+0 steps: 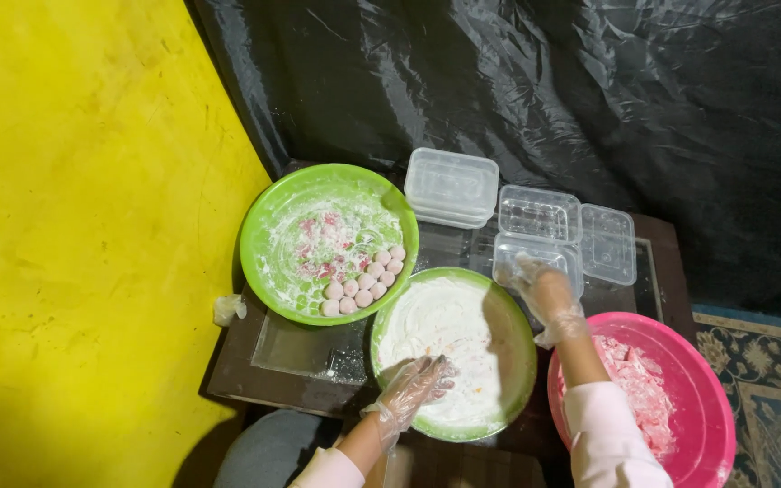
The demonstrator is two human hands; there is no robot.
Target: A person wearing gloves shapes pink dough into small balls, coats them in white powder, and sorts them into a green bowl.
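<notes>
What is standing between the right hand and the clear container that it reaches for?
Nothing visible. The right hand is already at the near edge of the clear container, with no object between them. The left hand rests apart, on the floured green bowl.

I am seeing both arms coming up from the bottom edge, each in a pale pink sleeve and a thin clear glove. My left hand (416, 384) is lying low with the palm turned down and the fingers spreading loosely, its grip closing on nothing. My right hand (535, 287) is reaching farther forward, forearm stretching out straight, wrist level, fingers bunching a little at the tips; whether that grip is pinching anything I cannot tell
</notes>
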